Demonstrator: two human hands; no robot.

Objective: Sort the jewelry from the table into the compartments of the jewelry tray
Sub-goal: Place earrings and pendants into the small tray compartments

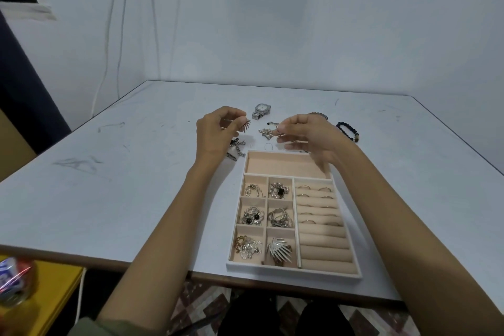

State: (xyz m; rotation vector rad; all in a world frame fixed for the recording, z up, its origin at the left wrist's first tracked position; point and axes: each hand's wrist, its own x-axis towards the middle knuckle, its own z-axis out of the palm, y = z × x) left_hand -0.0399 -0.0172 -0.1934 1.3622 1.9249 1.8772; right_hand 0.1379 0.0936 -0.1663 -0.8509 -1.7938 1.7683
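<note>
Left hand (pixel 215 133) pinched a spiked gold earring (pixel 243 126) at its top end, held above the table just beyond the jewelry tray (pixel 294 273). Right hand (pixel 308 136) pinched a thin wire piece (pixel 275 124). Could not tell whether the gilt cluster below hung from it or lay on the table. Both judged light, stiff and snag-prone: hold by the hook, not the spikes. Wristwatch (pixel 261 110), dark bead bracelet (pixel 347 131) and chain (pixel 237 150) lay loose. The right palm hid further pieces.
</note>
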